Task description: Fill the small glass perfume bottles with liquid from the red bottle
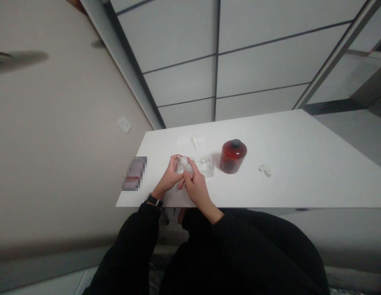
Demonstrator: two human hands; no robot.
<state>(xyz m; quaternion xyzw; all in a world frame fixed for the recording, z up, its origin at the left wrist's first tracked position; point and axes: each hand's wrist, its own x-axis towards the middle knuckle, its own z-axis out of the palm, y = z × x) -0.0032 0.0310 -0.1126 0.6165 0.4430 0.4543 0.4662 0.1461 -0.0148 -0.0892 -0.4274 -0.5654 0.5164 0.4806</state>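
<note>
While the left hand (170,177) clasps a small clear bottle (184,166), the right hand (195,186) pinches it too (fingers closed)

Head view, steeply down (perhaps tilted)

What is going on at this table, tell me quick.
A person in black sleeves sits at a white table and holds a small clear plastic bottle with both hands: the left hand wraps it from the side, the right hand has its fingers on its front. Just behind it lies a clear plastic box. A round amber bottle with a dark cap stands to the right, untouched, with a small white piece further right.
</note>
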